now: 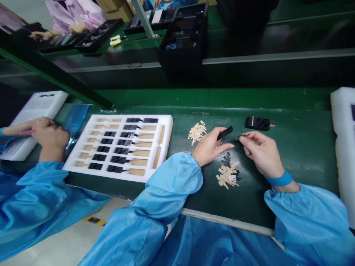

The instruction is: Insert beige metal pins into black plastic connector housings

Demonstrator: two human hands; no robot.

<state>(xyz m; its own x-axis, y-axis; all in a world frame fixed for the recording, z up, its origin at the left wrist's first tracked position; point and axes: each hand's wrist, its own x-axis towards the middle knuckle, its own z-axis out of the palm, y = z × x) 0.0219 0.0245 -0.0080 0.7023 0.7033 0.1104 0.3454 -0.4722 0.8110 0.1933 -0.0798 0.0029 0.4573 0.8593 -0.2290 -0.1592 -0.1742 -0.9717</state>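
Observation:
My left hand (208, 147) is closed on a flat black strip (225, 132), which sticks out up and to the right. My right hand (261, 150) pinches a small dark part (242, 136) close to the strip's end. Both hands hover over the green bench mat (294, 147). Just below them lies a heap of beige tabs mixed with small black pieces (227, 173). A second heap of beige tabs (196, 131) lies left of the strip. A stack of black strips (258, 123) rests beyond my right hand.
A white foam tray (163, 147) with slots holding several black parts sits left of my arms. A co-worker's hands (47, 135) in blue sleeves work at the far left by another foam sheet (36, 107). White foam (342, 147) stands at the right edge. Black trays (183, 40) sit beyond.

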